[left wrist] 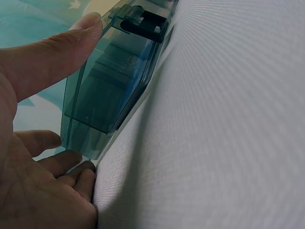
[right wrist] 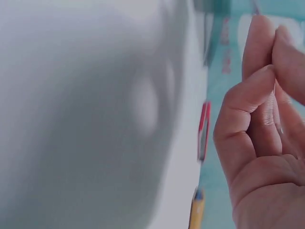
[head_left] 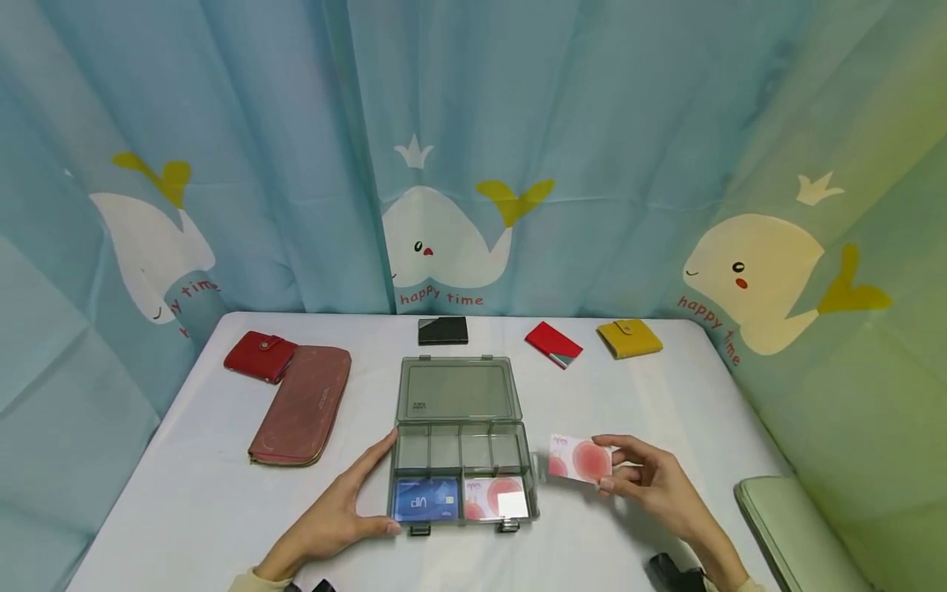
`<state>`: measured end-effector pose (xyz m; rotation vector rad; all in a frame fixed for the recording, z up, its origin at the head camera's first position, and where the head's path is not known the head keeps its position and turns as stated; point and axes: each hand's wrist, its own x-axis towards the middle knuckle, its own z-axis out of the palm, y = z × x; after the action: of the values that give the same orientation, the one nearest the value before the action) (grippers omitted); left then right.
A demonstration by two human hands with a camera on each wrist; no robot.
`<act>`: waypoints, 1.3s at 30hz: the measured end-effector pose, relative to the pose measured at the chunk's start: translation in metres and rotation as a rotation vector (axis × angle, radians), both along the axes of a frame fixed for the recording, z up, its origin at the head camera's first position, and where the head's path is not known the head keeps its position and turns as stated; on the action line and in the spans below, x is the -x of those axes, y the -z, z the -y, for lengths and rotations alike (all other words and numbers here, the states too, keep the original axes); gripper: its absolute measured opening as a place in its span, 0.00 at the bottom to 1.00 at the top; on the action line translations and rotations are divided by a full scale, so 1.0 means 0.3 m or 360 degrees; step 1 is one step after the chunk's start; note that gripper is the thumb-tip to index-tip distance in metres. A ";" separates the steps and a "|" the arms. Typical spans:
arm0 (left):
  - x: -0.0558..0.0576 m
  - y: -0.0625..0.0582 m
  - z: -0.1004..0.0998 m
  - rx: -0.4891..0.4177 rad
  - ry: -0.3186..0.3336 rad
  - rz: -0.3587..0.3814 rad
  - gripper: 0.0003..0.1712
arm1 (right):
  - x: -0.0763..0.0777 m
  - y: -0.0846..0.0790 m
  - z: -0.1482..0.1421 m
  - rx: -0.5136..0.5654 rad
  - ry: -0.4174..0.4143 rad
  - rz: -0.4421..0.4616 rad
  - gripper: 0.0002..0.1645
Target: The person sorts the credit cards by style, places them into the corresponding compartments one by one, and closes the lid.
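Note:
A transparent grey-green compartment box (head_left: 462,472) lies in the middle of the table with its lid (head_left: 460,390) tipped back. A blue card (head_left: 427,499) marked VIP is in its front left compartment, and a pink-and-white card (head_left: 484,499) in the front right one. My left hand (head_left: 336,510) rests along the box's left side, thumb at the front corner and straight index finger farther back; the left wrist view shows the thumb (left wrist: 71,55) on the rim. Just right of the box, my right hand (head_left: 658,485) pinches another pink-and-white card (head_left: 577,459) above the table.
Behind the box are a black card holder (head_left: 443,330), a red card holder (head_left: 551,344) and a yellow wallet (head_left: 630,339). A red wallet (head_left: 259,355) touches a long brown wallet (head_left: 303,403) on the left. A pale green padded object (head_left: 802,530) stands at the right edge.

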<state>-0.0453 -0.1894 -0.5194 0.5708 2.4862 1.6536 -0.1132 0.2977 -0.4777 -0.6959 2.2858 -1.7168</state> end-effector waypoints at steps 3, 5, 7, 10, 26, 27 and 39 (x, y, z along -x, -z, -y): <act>-0.001 -0.001 -0.002 -0.0002 -0.0008 0.0034 0.67 | -0.004 -0.007 0.044 0.0113 -0.0088 0.0064 0.37; -0.001 -0.002 -0.003 0.0003 -0.0010 0.0040 0.67 | -0.007 -0.010 0.075 0.0135 -0.0135 0.0038 0.38; -0.002 -0.003 -0.004 0.0007 -0.0012 0.0051 0.67 | -0.010 -0.013 0.106 0.0114 -0.0172 -0.0011 0.38; -0.003 -0.005 -0.005 0.0005 -0.0015 0.0057 0.67 | -0.016 -0.017 0.153 0.0001 -0.0182 -0.0082 0.36; -0.006 -0.006 -0.003 0.0007 -0.0023 0.0069 0.68 | -0.021 -0.038 0.304 -0.0392 -0.0350 -0.0338 0.34; -0.005 -0.005 -0.003 0.0011 -0.0024 0.0068 0.68 | -0.021 -0.042 0.307 -0.0409 -0.0363 -0.0339 0.36; 0.002 -0.002 -0.003 0.0006 -0.0021 0.0036 0.68 | 0.083 -0.024 0.261 -0.0363 -0.0132 -0.0206 0.39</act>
<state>-0.0457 -0.1885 -0.5188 0.5329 2.4822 1.6498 -0.1381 0.2195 -0.4706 -0.8612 2.4500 -1.3839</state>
